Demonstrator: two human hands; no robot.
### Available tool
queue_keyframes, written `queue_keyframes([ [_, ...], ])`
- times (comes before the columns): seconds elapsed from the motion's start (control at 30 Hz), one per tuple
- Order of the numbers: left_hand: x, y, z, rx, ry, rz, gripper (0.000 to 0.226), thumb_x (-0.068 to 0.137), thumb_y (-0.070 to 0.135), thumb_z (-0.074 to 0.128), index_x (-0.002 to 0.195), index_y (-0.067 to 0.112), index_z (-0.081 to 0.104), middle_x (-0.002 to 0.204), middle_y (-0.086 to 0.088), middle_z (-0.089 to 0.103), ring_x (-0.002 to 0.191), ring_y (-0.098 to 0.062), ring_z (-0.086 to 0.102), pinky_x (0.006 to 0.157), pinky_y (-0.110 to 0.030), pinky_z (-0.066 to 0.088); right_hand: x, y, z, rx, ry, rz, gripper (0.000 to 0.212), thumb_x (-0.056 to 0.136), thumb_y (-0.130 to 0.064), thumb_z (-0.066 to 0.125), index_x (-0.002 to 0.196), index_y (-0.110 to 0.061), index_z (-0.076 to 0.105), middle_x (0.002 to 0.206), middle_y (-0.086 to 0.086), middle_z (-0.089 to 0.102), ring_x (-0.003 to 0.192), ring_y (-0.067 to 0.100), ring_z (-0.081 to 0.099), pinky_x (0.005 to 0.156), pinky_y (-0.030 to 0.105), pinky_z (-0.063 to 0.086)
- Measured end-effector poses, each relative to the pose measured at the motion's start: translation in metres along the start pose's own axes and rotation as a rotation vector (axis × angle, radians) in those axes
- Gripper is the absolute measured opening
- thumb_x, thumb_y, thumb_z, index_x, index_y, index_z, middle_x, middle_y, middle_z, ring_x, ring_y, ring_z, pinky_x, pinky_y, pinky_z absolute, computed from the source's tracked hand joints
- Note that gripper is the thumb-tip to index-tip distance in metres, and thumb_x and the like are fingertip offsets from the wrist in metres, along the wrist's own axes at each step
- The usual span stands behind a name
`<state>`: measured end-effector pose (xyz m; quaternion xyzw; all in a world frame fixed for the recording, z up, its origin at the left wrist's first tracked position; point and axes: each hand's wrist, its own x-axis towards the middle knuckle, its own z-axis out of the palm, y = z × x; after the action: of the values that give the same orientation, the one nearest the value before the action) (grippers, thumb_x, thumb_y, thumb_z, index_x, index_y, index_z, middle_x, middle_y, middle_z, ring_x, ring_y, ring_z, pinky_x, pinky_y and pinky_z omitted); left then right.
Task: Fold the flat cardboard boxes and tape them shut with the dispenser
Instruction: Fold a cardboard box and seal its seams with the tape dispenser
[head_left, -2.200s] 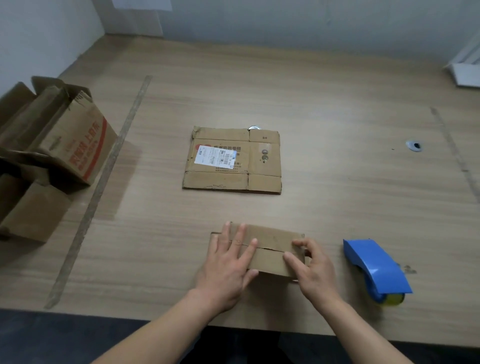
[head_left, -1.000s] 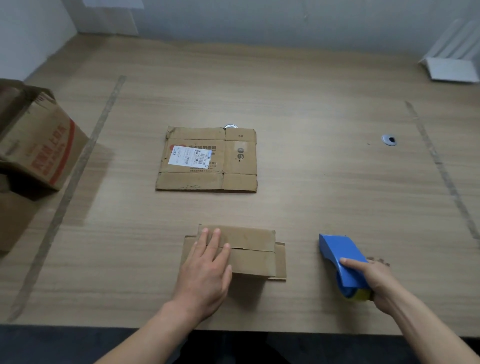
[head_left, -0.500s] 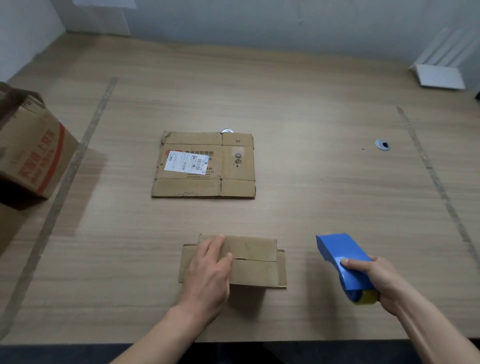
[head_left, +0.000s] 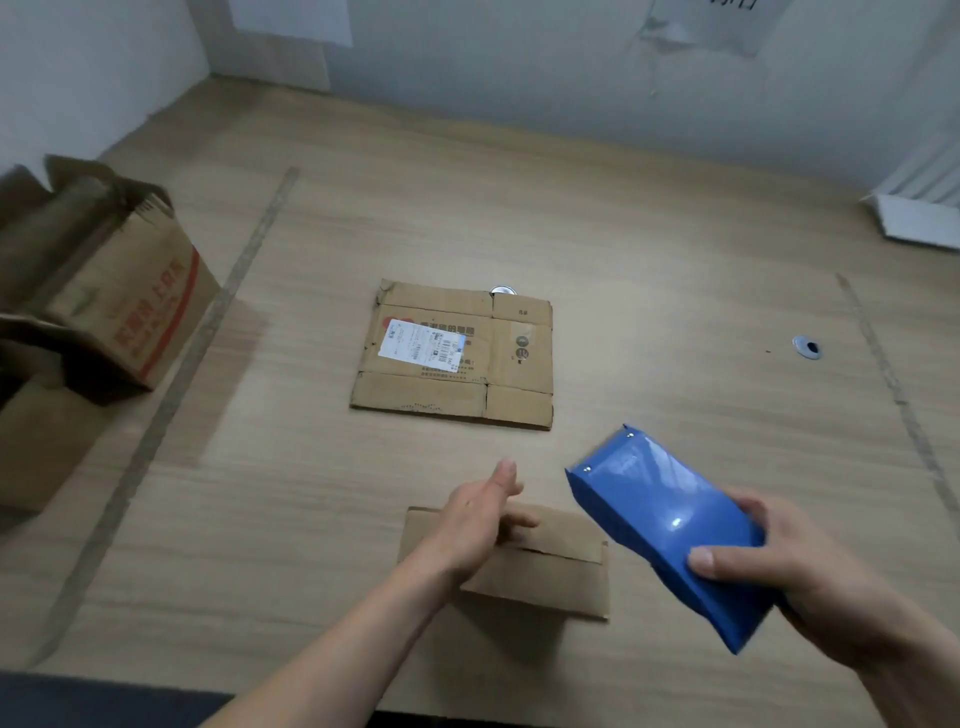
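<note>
A small folded cardboard box sits near the table's front edge, its top flaps closed with a seam across. My left hand hovers over its left part, fingers straight and turned on edge. My right hand grips the blue tape dispenser, lifted above the table just right of the box, its nose pointing up and left. A flat cardboard box with a white shipping label lies further back at the table's middle.
An opened brown carton with red print stands at the left edge, over other cardboard. A white rack sits far right. A metal grommet is set in the tabletop.
My right hand has lifted the dispenser off the table and brought it toward the small box. My left hand has come off the flaps and turned on edge.
</note>
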<state>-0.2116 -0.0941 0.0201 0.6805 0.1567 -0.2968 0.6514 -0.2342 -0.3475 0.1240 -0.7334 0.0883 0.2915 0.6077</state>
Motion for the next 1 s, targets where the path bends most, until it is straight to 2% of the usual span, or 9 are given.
queue_keyframes([
  [0.07, 0.004, 0.003, -0.005, -0.060, -0.086, -0.087, 0.087, 0.082, 0.081, 0.018, 0.129, 0.021, 0.060, 0.097, 0.002, 0.077, 0.115, -0.017, 0.060, 0.116, -0.046, 0.024, 0.005, -0.012, 0.010, -0.041, -0.100, -0.043, 0.069, 0.046, -0.033, 0.087, 0.112, -0.020, 0.077, 0.103, 0.017, 0.076, 0.085, 0.025, 0.071, 0.071, 0.024, 0.055],
  [0.17, 0.006, 0.010, -0.010, -0.184, -0.158, -0.095, 0.088, 0.077, 0.085, 0.014, 0.093, 0.029, 0.079, 0.094, 0.002, 0.077, 0.118, -0.019, 0.059, 0.119, -0.051, 0.011, 0.017, -0.022, 0.024, -0.096, -0.180, -0.062, 0.071, 0.049, -0.032, 0.087, 0.119, -0.022, 0.074, 0.112, 0.018, 0.074, 0.098, 0.031, 0.071, 0.082, 0.031, 0.055],
  [0.23, 0.006, 0.015, -0.012, -0.295, -0.133, -0.090, 0.076, 0.085, 0.081, 0.024, 0.077, 0.030, 0.080, 0.094, -0.002, 0.077, 0.114, -0.021, 0.062, 0.118, -0.052, 0.020, 0.024, -0.025, 0.033, -0.128, -0.211, -0.058, 0.071, 0.051, -0.033, 0.086, 0.120, -0.023, 0.073, 0.114, 0.018, 0.073, 0.100, 0.031, 0.070, 0.085, 0.035, 0.054],
  [0.3, 0.008, 0.015, -0.014, -0.368, -0.097, -0.086, 0.057, 0.093, 0.066, 0.044, 0.077, 0.025, 0.080, 0.095, -0.004, 0.077, 0.111, -0.023, 0.063, 0.116, -0.051, 0.028, 0.031, -0.026, 0.039, -0.150, -0.225, -0.047, 0.074, 0.050, -0.036, 0.089, 0.121, -0.025, 0.072, 0.115, 0.017, 0.073, 0.102, 0.033, 0.069, 0.088, 0.039, 0.053],
  [0.4, 0.010, 0.011, -0.019, -0.359, -0.010, -0.038, 0.034, 0.094, 0.037, 0.063, 0.068, 0.021, 0.075, 0.082, -0.004, 0.073, 0.095, -0.025, 0.063, 0.098, -0.049, 0.040, 0.038, -0.023, 0.042, -0.162, -0.220, -0.010, 0.087, 0.043, -0.052, 0.095, 0.123, -0.028, 0.072, 0.116, 0.015, 0.072, 0.107, 0.039, 0.067, 0.095, 0.048, 0.053],
  [0.53, 0.014, 0.006, -0.025, -0.376, 0.072, -0.041, 0.029, 0.094, 0.023, 0.065, 0.067, 0.020, 0.073, 0.081, -0.010, 0.068, 0.088, -0.029, 0.059, 0.079, -0.044, 0.042, 0.045, -0.017, 0.039, -0.181, -0.231, 0.021, 0.089, 0.043, -0.054, 0.095, 0.124, -0.026, 0.071, 0.116, 0.014, 0.072, 0.108, 0.041, 0.065, 0.097, 0.052, 0.052],
  [0.67, 0.011, 0.002, -0.029, -0.318, 0.115, -0.004, 0.017, 0.092, 0.018, 0.068, 0.080, 0.006, 0.071, 0.082, -0.018, 0.069, 0.080, -0.026, 0.065, 0.072, -0.041, 0.051, 0.051, -0.012, 0.039, -0.215, -0.296, 0.064, 0.089, 0.044, -0.058, 0.094, 0.125, -0.029, 0.070, 0.114, 0.010, 0.071, 0.106, 0.039, 0.066, 0.088, 0.038, 0.053],
  [0.8, 0.005, -0.008, -0.034, -0.190, 0.190, 0.071, 0.025, 0.093, 0.021, 0.067, 0.079, 0.001, 0.071, 0.078, -0.019, 0.071, 0.068, -0.021, 0.064, 0.063, -0.033, 0.052, 0.057, -0.011, 0.041, -0.265, -0.370, 0.094, 0.071, 0.059, -0.040, 0.087, 0.127, -0.033, 0.068, 0.115, 0.004, 0.072, 0.103, 0.027, 0.068, 0.084, 0.029, 0.052],
  [1.0, 0.004, -0.029, -0.027, -0.082, 0.379, 0.091, 0.030, 0.093, 0.019, 0.067, 0.066, 0.005, 0.068, 0.057, -0.001, 0.065, 0.053, -0.010, 0.056, 0.052, -0.024, 0.045, 0.071, -0.006, 0.042, -0.403, -0.431, 0.164, 0.079, 0.058, -0.048, 0.087, 0.132, -0.036, 0.064, 0.119, -0.002, 0.069, 0.108, 0.024, 0.066, 0.092, 0.033, 0.053],
])
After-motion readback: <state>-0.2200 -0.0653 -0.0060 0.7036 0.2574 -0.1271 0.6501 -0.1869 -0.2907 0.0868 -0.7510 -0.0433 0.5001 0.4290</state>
